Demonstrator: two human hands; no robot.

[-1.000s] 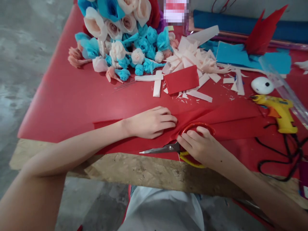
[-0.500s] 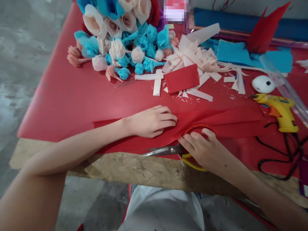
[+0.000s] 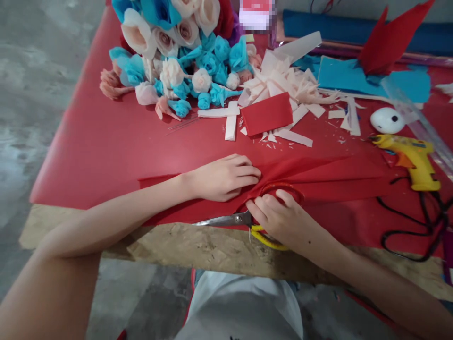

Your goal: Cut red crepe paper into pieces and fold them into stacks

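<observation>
A long sheet of red crepe paper [image 3: 341, 186] lies along the table's front edge, wrinkled near my hands. My left hand [image 3: 228, 178] rests on it with the fingers curled down, gripping the sheet. In my right hand [image 3: 278, 217] is a pair of scissors [image 3: 226, 220], my fingers wrapped around its handles, one loop yellow and the other red. The metal blades point left along the paper's near edge, just below my left hand. Paper covers part of the blades, so how far apart they are is hidden.
Blue, white and pink paper flowers [image 3: 173, 78] cover the back left. Behind my hands lie pale paper scraps [image 3: 283, 80] and a folded red paper piece [image 3: 267, 114]. A yellow glue gun [image 3: 412, 153] with a black cord and a white rounded object [image 3: 387, 121] sit at right.
My right hand and the scissors have moved left along the paper's near edge, bunching the paper by the handles. The left hand has stayed in place.
</observation>
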